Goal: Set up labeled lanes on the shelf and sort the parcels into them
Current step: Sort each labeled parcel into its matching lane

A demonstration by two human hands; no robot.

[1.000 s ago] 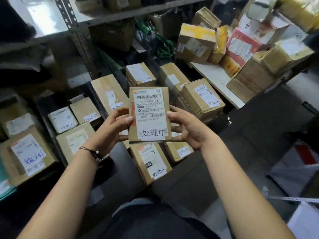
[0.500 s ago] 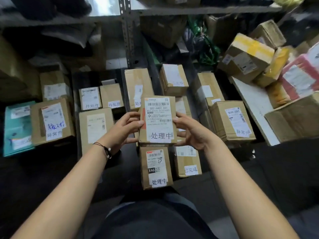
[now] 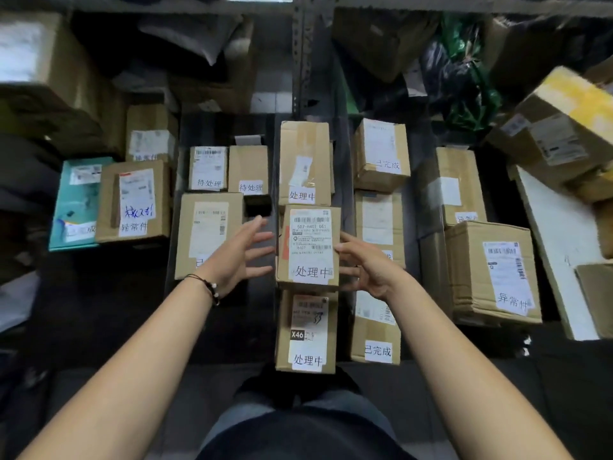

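Left hand (image 3: 237, 260) is held just left of the middle parcel (image 3: 308, 240), fingers spread wide, nothing gripped. Right hand (image 3: 370, 272) is kept loosely open, fingertips (image 3: 341, 249) at the parcel's right edge.

"处理中", "507-H407 051" on middle parcel (image 3: 308, 247); "X46" on nearer parcel (image 3: 306, 330)

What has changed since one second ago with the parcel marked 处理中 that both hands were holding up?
The 507-H407 parcel went down into the middle lane, between the rear 处理中 parcel and the X46 parcel. The left hand let go and is open beside it. The right hand has opened too, fingertips at its right edge. The other parcels stayed in their lanes.
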